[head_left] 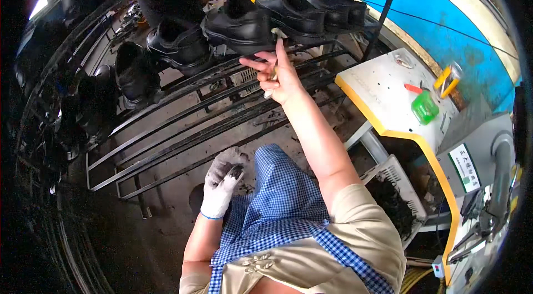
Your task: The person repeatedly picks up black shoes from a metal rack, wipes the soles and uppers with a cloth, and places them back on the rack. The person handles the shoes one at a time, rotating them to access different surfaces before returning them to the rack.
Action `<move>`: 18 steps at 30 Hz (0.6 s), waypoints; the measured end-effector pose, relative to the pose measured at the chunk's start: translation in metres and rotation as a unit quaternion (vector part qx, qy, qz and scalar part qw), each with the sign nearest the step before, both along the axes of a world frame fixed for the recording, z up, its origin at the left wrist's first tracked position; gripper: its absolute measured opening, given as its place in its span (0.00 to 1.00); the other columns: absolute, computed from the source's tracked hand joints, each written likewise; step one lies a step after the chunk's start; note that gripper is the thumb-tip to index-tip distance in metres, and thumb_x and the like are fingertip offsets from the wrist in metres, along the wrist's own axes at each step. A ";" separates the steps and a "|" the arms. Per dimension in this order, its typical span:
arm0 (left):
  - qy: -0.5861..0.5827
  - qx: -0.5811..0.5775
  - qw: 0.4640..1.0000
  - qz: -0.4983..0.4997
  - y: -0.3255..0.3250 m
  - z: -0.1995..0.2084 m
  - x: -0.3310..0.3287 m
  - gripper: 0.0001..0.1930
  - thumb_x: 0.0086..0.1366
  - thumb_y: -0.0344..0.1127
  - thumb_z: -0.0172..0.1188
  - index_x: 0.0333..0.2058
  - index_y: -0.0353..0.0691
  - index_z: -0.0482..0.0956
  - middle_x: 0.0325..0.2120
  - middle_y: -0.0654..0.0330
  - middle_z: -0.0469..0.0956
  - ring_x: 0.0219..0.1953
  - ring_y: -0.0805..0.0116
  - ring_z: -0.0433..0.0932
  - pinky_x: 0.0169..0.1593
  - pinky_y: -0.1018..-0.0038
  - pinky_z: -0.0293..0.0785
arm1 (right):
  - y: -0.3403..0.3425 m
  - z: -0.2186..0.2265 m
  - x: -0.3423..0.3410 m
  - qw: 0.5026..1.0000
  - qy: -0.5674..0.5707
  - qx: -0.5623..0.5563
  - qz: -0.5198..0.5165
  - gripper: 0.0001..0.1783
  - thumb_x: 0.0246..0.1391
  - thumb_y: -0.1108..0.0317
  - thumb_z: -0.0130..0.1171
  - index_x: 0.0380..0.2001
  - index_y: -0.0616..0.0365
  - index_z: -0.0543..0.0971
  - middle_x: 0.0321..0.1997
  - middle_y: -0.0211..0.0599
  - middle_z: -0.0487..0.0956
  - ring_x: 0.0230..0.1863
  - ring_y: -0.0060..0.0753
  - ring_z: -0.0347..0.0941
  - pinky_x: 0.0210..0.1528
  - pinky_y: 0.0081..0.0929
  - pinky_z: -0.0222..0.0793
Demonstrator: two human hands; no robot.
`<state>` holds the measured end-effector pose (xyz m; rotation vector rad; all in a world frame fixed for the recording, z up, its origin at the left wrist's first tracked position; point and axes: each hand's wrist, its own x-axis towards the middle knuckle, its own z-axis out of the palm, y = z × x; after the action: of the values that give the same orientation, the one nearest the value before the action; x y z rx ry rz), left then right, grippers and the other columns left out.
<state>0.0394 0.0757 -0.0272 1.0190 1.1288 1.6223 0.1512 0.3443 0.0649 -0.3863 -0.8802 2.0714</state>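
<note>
Maybe steady that black shoe (239, 24) at the rack's (383, 13) near edge with loosely open right hand (282, 74), can't tell if curled, gloved left hand (221, 176) grips anything.

Black shoes (239, 26), blue-and-white checked apron (288, 183), beige shirt (369, 213), grey-smudged white glove (218, 191), yellow-edged white table (377, 80)

Premises present as a footwear workshop — black shoes (237, 26) stand in a row on a dark metal rack (166, 125). Right of the rack: a littered white worktable (383, 83), grey machine housing (488, 152) and a crate (412, 197) of dark scraps (391, 200).
</note>
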 end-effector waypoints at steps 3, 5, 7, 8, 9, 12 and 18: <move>0.045 -0.022 0.999 0.018 -0.007 -0.023 -0.013 0.21 0.61 0.37 0.63 0.51 0.35 0.72 0.42 0.57 0.78 0.47 0.63 0.78 0.54 0.65 0.73 | -0.008 -0.032 0.017 0.978 -0.043 0.113 -0.169 0.28 0.59 0.48 0.59 0.48 0.62 0.68 0.39 0.47 0.81 0.18 0.21 0.73 0.12 0.12 0.57; 0.012 -0.024 0.999 0.020 -0.009 -0.021 -0.012 0.21 0.61 0.37 0.63 0.51 0.34 0.72 0.42 0.57 0.79 0.46 0.63 0.78 0.54 0.65 0.73 | 0.005 -0.053 0.026 0.913 -0.044 0.201 -0.352 0.20 0.55 0.62 0.65 0.44 0.59 0.69 0.35 0.40 0.79 0.20 0.20 0.71 0.17 0.14 0.63; -0.022 -0.038 0.997 0.056 -0.011 -0.018 -0.008 0.10 0.62 0.32 0.61 0.40 0.34 0.78 0.35 0.60 0.81 0.35 0.75 0.77 0.41 0.79 0.73 | 0.019 -0.049 0.041 0.830 -0.066 0.252 -0.493 0.20 0.51 0.72 0.69 0.42 0.58 0.69 0.35 0.34 0.75 0.24 0.18 0.70 0.27 0.18 0.68; -0.030 -0.022 0.998 0.053 -0.009 -0.017 -0.005 0.10 0.62 0.32 0.61 0.41 0.34 0.78 0.35 0.60 0.81 0.36 0.75 0.77 0.42 0.79 0.73 | 0.037 -0.048 0.048 0.803 -0.071 0.283 -0.520 0.29 0.49 0.70 0.71 0.50 0.61 0.67 0.41 0.38 0.76 0.28 0.21 0.73 0.32 0.19 0.70; -0.036 -0.010 0.998 0.049 -0.006 -0.016 -0.003 0.11 0.62 0.32 0.61 0.42 0.34 0.77 0.36 0.60 0.81 0.37 0.75 0.77 0.42 0.79 0.73 | 0.040 -0.035 0.050 0.775 -0.126 0.310 -0.536 0.37 0.46 0.67 0.73 0.55 0.64 0.64 0.44 0.41 0.76 0.33 0.26 0.75 0.37 0.22 0.72; 0.003 -0.016 1.000 0.025 -0.004 -0.032 -0.006 0.12 0.63 0.30 0.61 0.44 0.34 0.77 0.39 0.59 0.81 0.40 0.74 0.78 0.45 0.78 0.73 | 0.069 -0.014 0.054 0.624 -0.274 0.415 -0.603 0.52 0.38 0.61 0.78 0.62 0.68 0.59 0.50 0.47 0.76 0.45 0.36 0.76 0.49 0.30 0.71; -0.028 -0.030 0.999 -0.024 -0.008 -0.024 0.003 0.14 0.63 0.30 0.60 0.47 0.34 0.75 0.40 0.58 0.80 0.43 0.70 0.78 0.49 0.74 0.73 | 0.082 -0.003 0.067 0.658 -0.309 0.406 -0.554 0.50 0.36 0.61 0.79 0.59 0.69 0.63 0.52 0.47 0.74 0.51 0.36 0.73 0.55 0.30 0.67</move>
<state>0.0426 0.0681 -0.0510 0.9496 1.1009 1.5606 0.2186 0.4262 0.0619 -0.8550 -1.3638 0.2746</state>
